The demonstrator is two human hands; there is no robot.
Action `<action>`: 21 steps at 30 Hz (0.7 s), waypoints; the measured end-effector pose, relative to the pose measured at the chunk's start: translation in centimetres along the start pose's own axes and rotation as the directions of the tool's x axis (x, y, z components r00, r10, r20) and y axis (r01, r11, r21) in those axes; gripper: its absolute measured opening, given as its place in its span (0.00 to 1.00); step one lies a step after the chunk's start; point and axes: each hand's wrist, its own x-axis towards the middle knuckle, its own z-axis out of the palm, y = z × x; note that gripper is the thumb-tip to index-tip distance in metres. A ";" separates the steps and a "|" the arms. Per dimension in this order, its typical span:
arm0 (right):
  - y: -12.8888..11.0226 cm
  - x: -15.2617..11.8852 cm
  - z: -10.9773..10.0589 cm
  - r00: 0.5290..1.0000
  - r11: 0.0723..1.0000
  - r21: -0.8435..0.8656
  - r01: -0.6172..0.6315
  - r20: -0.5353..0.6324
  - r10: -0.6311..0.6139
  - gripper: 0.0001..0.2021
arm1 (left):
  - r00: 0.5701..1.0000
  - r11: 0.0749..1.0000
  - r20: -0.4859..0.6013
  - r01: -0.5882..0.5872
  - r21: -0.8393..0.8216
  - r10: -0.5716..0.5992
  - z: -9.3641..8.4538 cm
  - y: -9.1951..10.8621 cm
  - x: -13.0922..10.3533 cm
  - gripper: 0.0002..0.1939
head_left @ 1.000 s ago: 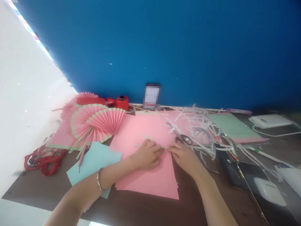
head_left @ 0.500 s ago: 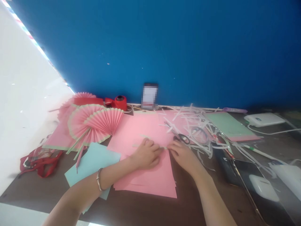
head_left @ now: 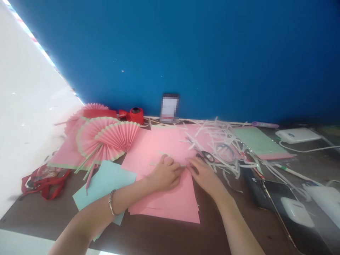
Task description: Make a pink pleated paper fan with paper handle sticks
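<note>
"What are the hands busy with?"

"A thin pale strip, small and partly hidden. It lies over the right part of the pink sheets, between the fingertips of both hands."

"Is it gripped?"

"The left hand rests on the pink sheets with curled fingers; I can't tell whether they're closed on the strip. The right hand is at the right edge of the pink sheets, fingertips close to the strip, and I can't tell its grip either."

"And around them?"

"Scissors to the right of the pink sheets, near the right hand, with white paper strips heaped just beyond. Blue-green paper is just left of the pink sheets, partly under the left forearm. Pleated paper fans sit at their far left, and a blue wall rises behind them."
</note>
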 end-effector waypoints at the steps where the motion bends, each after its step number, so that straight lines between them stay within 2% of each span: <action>1: 0.0 0.0 0.0 1.000 1.000 -0.002 0.001 0.002 -0.001 0.12 | 1.000 1.000 0.003 0.000 0.004 0.000 0.0 0.0 0.0 0.18; 7: 0.1 -0.1 -0.1 0.998 0.998 -0.027 0.054 0.037 -0.053 0.12 | 1.000 1.000 0.019 0.000 0.024 -0.001 0.1 0.0 0.0 0.18; 21: 0.2 -0.2 -0.6 0.997 0.998 -0.046 0.040 0.061 -0.037 0.14 | 0.999 1.000 0.047 0.006 0.004 -0.006 0.3 0.0 0.2 0.17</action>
